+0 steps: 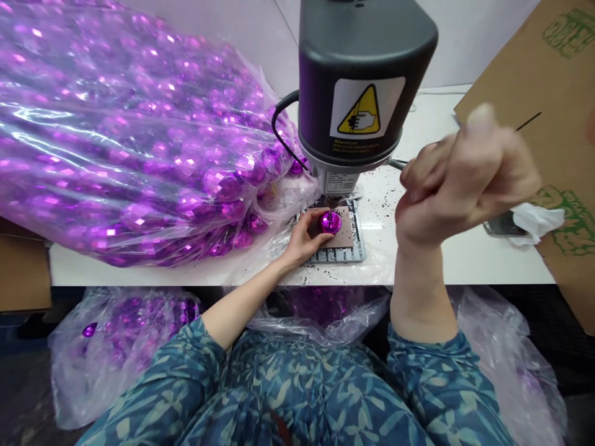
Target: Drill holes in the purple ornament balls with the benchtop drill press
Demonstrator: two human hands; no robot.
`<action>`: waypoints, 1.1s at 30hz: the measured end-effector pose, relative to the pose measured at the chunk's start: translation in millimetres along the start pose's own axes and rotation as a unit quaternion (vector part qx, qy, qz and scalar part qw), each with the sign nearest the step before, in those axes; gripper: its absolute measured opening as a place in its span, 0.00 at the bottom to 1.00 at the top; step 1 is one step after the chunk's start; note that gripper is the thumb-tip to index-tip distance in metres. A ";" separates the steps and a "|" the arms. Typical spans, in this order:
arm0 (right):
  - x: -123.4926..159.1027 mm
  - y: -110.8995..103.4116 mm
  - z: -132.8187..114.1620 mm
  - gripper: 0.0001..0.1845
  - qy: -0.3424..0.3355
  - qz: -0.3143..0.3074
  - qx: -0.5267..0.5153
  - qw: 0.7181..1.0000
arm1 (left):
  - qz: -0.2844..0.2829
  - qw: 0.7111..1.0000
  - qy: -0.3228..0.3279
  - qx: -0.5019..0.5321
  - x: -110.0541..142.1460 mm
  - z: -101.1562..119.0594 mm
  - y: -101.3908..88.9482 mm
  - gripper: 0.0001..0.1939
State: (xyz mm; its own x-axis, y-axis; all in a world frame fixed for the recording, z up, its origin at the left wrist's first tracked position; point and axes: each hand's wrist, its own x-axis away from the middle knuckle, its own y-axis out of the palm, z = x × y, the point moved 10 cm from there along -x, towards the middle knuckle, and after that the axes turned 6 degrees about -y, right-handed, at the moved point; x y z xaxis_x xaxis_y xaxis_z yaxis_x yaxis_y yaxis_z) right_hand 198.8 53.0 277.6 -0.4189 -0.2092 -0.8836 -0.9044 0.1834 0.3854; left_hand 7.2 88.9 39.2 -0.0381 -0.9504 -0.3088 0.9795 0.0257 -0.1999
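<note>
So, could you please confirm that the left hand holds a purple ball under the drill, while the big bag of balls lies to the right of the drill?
Not quite: the head view shows the big bag to the left of the drill. The left hand does hold a purple ball under it.

My right hand (465, 179) is blurred, and the end of the lever (396, 164) is lost behind its curled fingers. My left fingers (324, 238) cover one side of the purple ball (331, 224); whether the drill bit (330, 211) touches it is too small to tell. Above them, the small label (341, 181) is unreadable and the drill press (367, 59) is cut off, as are the big bag (139, 136) left of them and the cardboard (558, 93) beyond my right knuckles.
</note>
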 end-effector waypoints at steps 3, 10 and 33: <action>-24.2 16.7 7.7 0.29 0.035 -0.031 0.015 0.999 | 0.042 0.997 0.025 -0.056 16.8 20.7 -13.6 0.27; -27.7 20.2 12.1 0.32 0.030 -0.039 0.006 0.999 | -0.233 0.913 0.209 -0.261 120.9 85.3 23.1 0.22; -18.6 11.7 8.5 0.32 0.066 -0.008 0.026 0.997 | -0.272 0.751 0.044 -0.600 -18.0 30.6 -97.3 0.12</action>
State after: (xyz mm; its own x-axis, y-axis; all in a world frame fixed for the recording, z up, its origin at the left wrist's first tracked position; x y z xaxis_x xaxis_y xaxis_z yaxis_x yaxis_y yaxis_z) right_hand 196.8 67.2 296.3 -0.4138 -0.3366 -0.8458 -0.9073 0.2284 0.3530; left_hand -81.4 94.0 92.7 -0.4321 -0.8989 0.0720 -0.0669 -0.0477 -0.9966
